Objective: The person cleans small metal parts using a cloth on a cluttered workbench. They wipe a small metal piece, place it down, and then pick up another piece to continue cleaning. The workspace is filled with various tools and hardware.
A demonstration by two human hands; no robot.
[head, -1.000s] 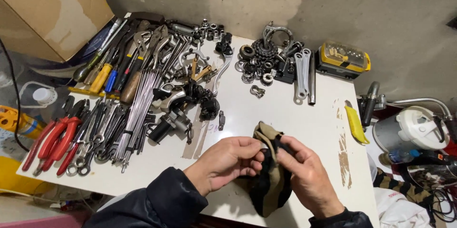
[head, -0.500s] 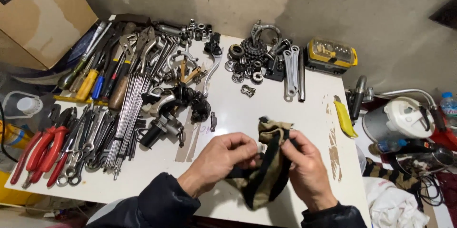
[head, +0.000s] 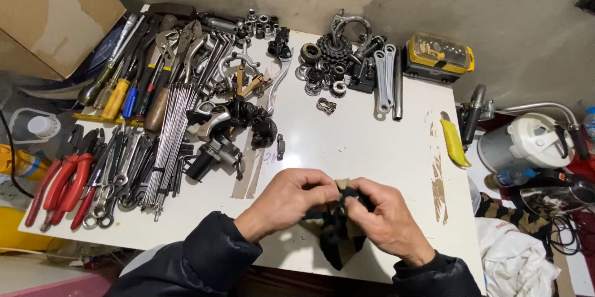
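At the near edge of the white surface (head: 372, 148), the left hand (head: 291, 201) and the right hand (head: 384, 219) meet over a soft cloth piece (head: 338, 241), dark with tan patches. Both hands are closed on it: the fingers of each pinch its crumpled upper part, and the lower part hangs down over the near edge of the surface. The sleeves are dark and a little puffy.

On the left side lie many metal tools close together: red-handled pliers (head: 59, 188) at the near left, a bundle of thin steel rods (head: 170, 129), and screwdrivers (head: 118, 95) with yellow and blue handles farther away. Near the middle sit black rounded parts (head: 251, 120), shiny in places. At the far side there is a group of round toothed gears and rings (head: 328, 61), and just to the right two flat grey wrenches (head: 384, 80). A yellow box with a clear lid (head: 439, 55) stands at the far right corner. A yellow plastic knife (head: 453, 142) lies at the right edge, beside a worn brown stain.
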